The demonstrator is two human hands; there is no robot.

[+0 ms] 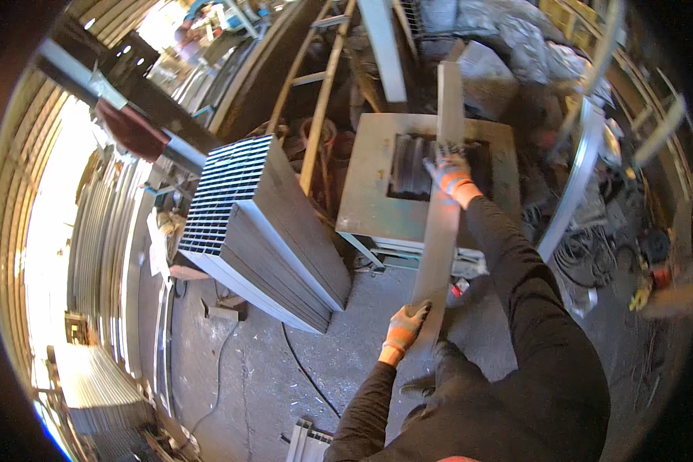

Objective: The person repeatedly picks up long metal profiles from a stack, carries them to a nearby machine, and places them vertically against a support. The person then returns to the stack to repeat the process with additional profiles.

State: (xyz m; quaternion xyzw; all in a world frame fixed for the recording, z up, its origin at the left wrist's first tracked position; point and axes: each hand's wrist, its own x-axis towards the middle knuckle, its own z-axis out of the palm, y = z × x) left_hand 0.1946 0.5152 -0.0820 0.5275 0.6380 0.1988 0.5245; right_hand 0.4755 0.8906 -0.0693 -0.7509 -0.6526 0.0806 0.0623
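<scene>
My metal table (366, 173) has a flat top with a dark rectangular recess. I hold a metal bar (439, 254) across it; contact with the top cannot be confirmed. The grey floor (266, 393) supports the table, a standing stack of metal profiles (304, 242) to its left, and a black cable (302, 368) nearer me than the table.

From my remote station I count two gloved hands, one left hand (403, 329) and one right hand (450, 171), and one long metal bar (442, 242) between them. I make out one metal table (368, 173) with one rectangular opening (413, 175), one ladder (327, 100) with two rails, and one stack of hollow bars (285, 223), too many to number surely.
</scene>
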